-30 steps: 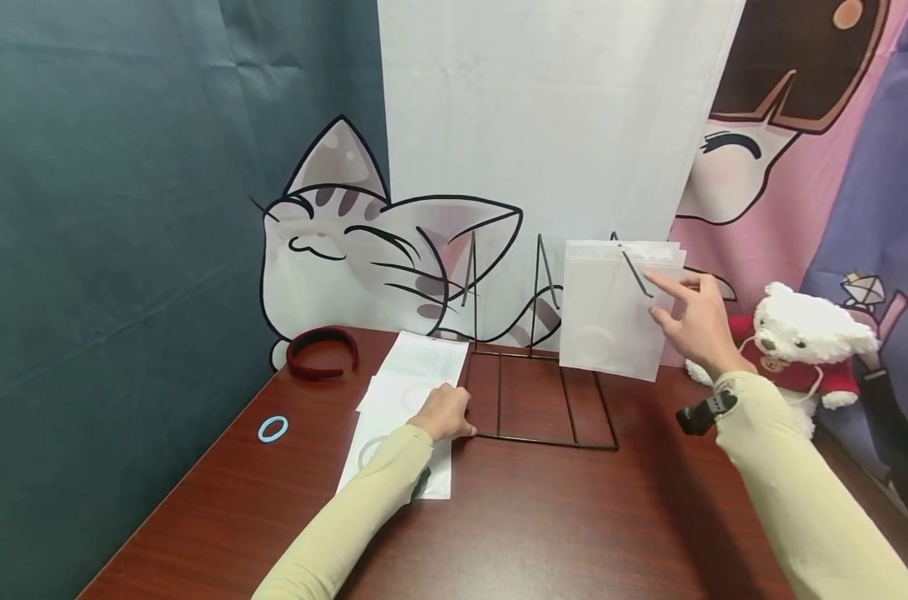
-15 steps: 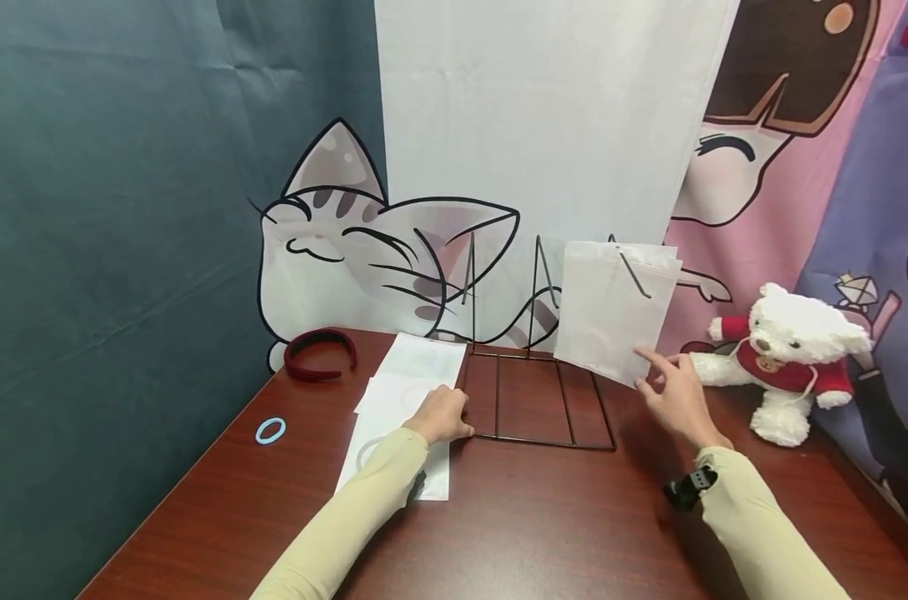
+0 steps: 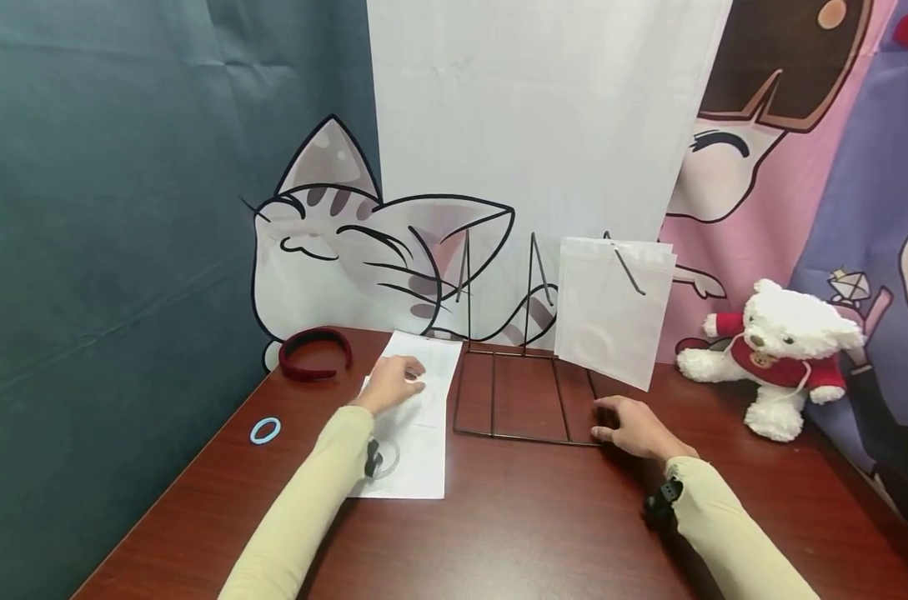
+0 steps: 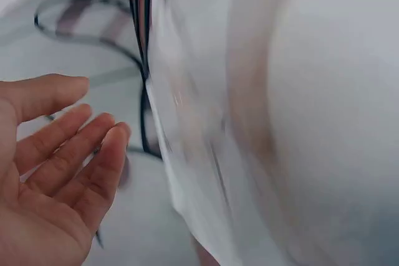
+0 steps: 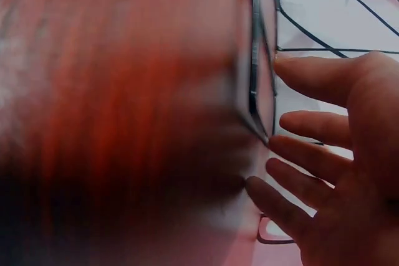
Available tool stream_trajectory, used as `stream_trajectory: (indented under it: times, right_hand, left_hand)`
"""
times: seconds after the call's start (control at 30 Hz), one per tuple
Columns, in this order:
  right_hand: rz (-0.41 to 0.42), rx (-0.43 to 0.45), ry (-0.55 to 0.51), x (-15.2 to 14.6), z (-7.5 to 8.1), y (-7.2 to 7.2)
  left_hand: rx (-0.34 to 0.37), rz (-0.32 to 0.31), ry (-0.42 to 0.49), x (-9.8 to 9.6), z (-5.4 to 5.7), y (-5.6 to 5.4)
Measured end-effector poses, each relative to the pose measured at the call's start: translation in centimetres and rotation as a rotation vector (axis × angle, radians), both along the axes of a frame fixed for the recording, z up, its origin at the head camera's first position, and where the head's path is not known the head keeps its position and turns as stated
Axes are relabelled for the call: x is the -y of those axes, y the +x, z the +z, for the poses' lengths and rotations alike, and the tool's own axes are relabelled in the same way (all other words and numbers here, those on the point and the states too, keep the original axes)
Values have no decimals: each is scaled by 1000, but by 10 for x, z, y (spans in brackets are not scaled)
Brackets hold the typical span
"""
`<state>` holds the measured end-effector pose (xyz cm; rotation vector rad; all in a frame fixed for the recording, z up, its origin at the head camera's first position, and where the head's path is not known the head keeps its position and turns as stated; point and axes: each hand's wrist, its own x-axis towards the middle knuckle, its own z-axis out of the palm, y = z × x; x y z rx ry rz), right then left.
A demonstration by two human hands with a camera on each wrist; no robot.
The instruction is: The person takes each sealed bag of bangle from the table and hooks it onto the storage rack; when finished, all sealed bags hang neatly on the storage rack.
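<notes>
On the table's left part lie white flat bags (image 3: pixel 427 442), overlapping, with a ring shape showing through. My left hand (image 3: pixel 390 383) is over them, its fingers loosely bent and nothing held. The left wrist view shows its palm and relaxed fingers (image 4: pixel 103 172) beside the blurred bag (image 4: pixel 212 172). A black wire rack (image 3: pixel 493 396) stands right of the bags, with several upright hooks. Translucent white zip bags (image 3: pixel 611 312) hang on its right hook. My right hand (image 3: pixel 637 427) is at the rack's front right corner, with loosely extended fingers right at the wire (image 5: pixel 254 60).
A dark red headband (image 3: pixel 308 375) and a light blue ring (image 3: pixel 254 432) lie at the table's left edge. At the back right sits a white teddy bear (image 3: pixel 776 367) in a red top. Printed cloth backdrops (image 3: pixel 559 108) rise behind the table.
My left hand has left the rack's front left corner and moved left over the flat bags. The right hand has come down from the hanging bags to the rack's front right corner.
</notes>
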<state>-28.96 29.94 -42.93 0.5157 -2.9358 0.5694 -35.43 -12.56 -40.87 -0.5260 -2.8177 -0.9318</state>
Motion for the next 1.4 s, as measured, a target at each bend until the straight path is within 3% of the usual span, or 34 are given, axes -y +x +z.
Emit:
stream_trajectory:
  times: [0.2,0.37,0.57,0.9,1.07,1.4]
  right_hand:
    - [39,8,45,4,-4,-2]
    - [52,20,59,7,-6,-3]
    - [70,45,45,9,-5,0]
    - [56,69,38,6,-5,-3]
    - [46,76,36,4,-6,-4]
    - [28,91,31,2,-2,-5]
  left_hand:
    - [152,166,70,38,-3,-22]
    - [226,200,16,55,-10,-29]
    - [292,230,-36,58,-15,-33]
    - [256,307,-86,57,-15,-35]
    - [244,306,-18,58,-15,-36]
    - [189,262,203,70,-5,-32]
